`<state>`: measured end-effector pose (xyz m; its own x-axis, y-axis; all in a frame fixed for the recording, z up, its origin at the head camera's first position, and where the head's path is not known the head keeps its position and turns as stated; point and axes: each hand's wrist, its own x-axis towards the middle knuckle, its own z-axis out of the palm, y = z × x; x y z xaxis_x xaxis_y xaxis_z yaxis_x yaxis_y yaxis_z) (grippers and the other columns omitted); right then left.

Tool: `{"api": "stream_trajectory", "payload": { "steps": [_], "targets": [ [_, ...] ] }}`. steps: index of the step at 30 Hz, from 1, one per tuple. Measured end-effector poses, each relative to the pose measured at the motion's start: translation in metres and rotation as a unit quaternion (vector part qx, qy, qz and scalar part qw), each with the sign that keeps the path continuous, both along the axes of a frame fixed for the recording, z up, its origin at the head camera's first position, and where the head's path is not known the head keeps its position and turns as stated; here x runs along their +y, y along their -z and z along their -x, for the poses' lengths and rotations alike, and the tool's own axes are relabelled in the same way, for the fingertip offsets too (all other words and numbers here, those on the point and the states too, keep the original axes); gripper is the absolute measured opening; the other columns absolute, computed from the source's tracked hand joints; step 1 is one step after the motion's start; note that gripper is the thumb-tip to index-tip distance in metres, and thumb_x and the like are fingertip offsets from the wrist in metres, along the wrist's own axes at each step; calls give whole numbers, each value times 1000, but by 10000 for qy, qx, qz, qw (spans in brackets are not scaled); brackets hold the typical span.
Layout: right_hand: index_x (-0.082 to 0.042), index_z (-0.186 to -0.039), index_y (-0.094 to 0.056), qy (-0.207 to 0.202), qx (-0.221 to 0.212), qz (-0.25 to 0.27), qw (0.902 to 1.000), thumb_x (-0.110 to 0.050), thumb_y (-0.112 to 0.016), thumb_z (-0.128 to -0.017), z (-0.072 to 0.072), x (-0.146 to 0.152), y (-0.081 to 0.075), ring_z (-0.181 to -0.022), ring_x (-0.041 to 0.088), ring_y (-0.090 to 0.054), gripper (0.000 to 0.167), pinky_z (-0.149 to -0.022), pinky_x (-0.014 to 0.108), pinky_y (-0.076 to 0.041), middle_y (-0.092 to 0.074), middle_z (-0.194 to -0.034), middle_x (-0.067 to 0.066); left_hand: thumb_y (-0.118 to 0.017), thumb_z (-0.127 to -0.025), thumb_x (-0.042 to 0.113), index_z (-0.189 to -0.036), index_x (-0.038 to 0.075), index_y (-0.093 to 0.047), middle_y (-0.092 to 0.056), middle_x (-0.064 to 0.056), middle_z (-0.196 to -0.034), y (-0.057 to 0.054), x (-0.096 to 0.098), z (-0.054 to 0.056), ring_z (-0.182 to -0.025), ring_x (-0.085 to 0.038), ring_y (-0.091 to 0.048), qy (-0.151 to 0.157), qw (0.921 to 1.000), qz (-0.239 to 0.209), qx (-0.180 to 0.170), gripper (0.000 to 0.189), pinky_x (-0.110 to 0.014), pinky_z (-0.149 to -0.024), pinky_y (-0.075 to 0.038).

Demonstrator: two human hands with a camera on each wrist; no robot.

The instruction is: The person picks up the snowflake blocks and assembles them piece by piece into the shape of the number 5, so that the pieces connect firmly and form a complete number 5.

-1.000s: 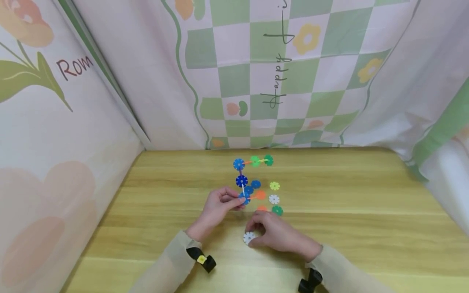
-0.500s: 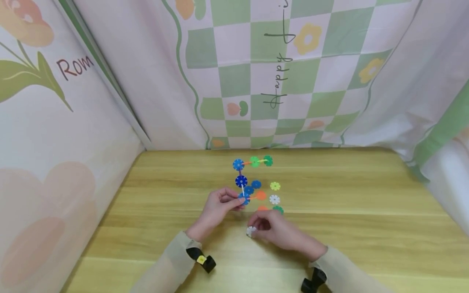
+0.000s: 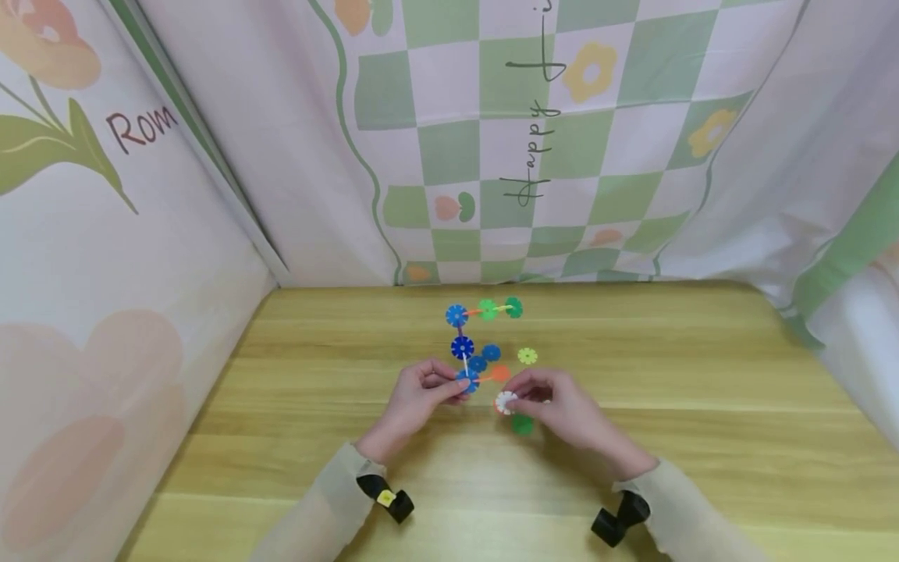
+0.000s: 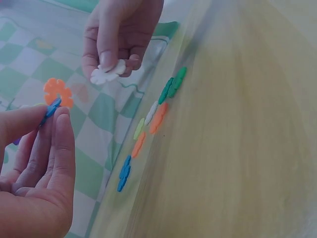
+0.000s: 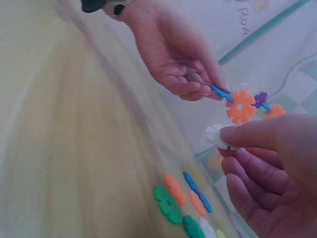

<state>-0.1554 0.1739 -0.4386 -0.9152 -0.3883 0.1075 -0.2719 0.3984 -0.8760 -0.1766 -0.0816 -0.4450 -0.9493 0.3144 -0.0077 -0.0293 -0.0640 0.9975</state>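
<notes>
My left hand (image 3: 420, 394) pinches a blue notched plastic disc (image 3: 467, 381) at the near end of a linked chain of snowflake discs. An orange disc (image 5: 240, 106) is slotted into that blue one. Further along the chain are a dark blue disc (image 3: 462, 347), another blue, a light green (image 3: 488, 310) and a green disc (image 3: 514, 307), with edge-on discs between them. Between thumb and fingers, my right hand (image 3: 558, 410) holds a loose white disc (image 5: 216, 135), raised off the table and apart from the chain. The right hand partly hides the loose pieces behind it in the head view.
Loose discs lie flat on the wooden table (image 3: 316, 437): blue ones (image 3: 491, 353), a yellow-green one (image 3: 527, 356), orange ones (image 4: 159, 118), a white one (image 4: 151, 113) and green ones (image 4: 177, 82). Patterned cloth (image 3: 449, 156) hangs behind the table and along the sides.
My right hand has moved away from the front of the table, forward and to the right, carrying the white disc. The left hand and the chain stay nearly still.
</notes>
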Motion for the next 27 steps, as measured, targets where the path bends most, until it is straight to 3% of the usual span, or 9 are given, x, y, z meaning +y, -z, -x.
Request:
{"api": "stream_trajectory", "payload": {
  "steps": [7, 14, 27],
  "targets": [
    [-6, -110, -72, 402, -387, 333, 9979, -15, -77, -93, 6, 11, -5, -91, 29, -68, 20, -80, 35, -58, -72, -99, 4, -72, -95, 4, -101, -4, -62, -74, -16, -93, -1, -1, 0, -86, -29, -74, 37, 10000, -27, -35, 14, -50, -86, -58],
    [-2, -111, -71, 646, -490, 564, 9951, -14, -76, -94, 8, 12, -12, -92, 29, -68, 22, -82, 39, -59, -72, -102, 9, -72, -95, 4, -102, -4, -62, -74, -17, -94, -1, 0, -1, -88, -31, -73, 63, 10000, -27, -68, 14, -47, -85, -58],
    [1, -114, -70, 524, -574, 746, 9942, -14, -72, -97, 11, 6, -14, -95, 42, -68, 23, -82, 45, -59, -73, -101, 11, -72, -95, 2, -102, -7, -62, -74, -16, -93, 2, 1, -2, -94, -47, -70, 139, 9999, -13, -72, 15, -53, -85, -57]
  ]
}}
